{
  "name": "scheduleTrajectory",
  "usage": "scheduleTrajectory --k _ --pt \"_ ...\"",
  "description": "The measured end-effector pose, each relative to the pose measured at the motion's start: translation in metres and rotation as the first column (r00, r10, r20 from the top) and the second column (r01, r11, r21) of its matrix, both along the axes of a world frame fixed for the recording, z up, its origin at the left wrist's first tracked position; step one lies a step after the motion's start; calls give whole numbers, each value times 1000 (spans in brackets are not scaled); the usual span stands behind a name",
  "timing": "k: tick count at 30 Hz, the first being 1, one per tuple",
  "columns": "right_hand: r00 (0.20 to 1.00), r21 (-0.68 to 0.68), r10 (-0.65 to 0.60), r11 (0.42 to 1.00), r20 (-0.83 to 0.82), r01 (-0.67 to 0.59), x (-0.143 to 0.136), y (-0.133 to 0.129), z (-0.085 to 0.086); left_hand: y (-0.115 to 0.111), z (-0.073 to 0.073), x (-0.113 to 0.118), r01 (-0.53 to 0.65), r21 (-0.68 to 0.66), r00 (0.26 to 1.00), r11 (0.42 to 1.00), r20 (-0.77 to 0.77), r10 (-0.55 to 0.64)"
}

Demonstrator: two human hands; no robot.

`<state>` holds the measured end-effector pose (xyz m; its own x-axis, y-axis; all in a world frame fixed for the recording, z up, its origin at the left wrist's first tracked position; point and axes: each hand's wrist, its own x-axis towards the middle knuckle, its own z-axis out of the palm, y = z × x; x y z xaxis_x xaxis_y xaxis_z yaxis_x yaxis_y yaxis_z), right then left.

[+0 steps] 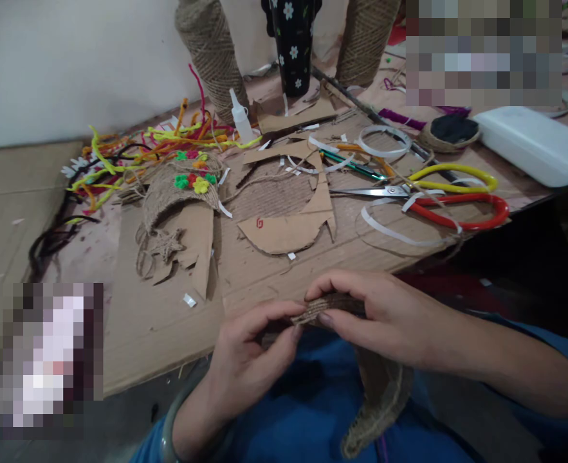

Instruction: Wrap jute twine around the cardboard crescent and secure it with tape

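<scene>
Near the front edge of the table, my left hand (259, 354) pinches the tip of a twine-wrapped curved piece (383, 399). My right hand (375, 315) grips the same piece just beside it, thumb below and fingers above. The rest of the piece hangs down over my lap, its brown inner side partly showing. Beyond my hands lie a cardboard cutout (284, 233) with a small red mark, a twine-wrapped piece with colourful flowers (182, 193), and a twine star (166, 244).
Scissors (394, 191) with red and yellow handles lie at the right, near a green cutter (354, 165) and a white box (534, 145). A glue bottle (240, 119), pipe cleaners (153, 138), twine spools (211, 51) and a black flowered container (293, 48) stand or lie behind.
</scene>
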<state>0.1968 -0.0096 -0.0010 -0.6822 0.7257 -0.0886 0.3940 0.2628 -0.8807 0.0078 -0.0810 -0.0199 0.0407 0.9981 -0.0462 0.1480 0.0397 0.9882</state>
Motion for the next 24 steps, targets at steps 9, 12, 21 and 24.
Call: scheduleTrajectory --k 9,12,21,24 --pt "999 119 -4 993 42 -1 6 -4 7 13 16 -3 109 -242 994 964 14 -109" --pt "997 153 29 987 71 -39 9 -6 10 19 22 -3 209 -317 968 925 -66 -241" --pt "993 180 54 981 108 -73 19 -11 13 15 23 8 298 -316 943 901 -51 -329" --pt "992 191 55 979 114 -76 20 -12 15 14 25 9 322 -286 921 902 -126 -369"
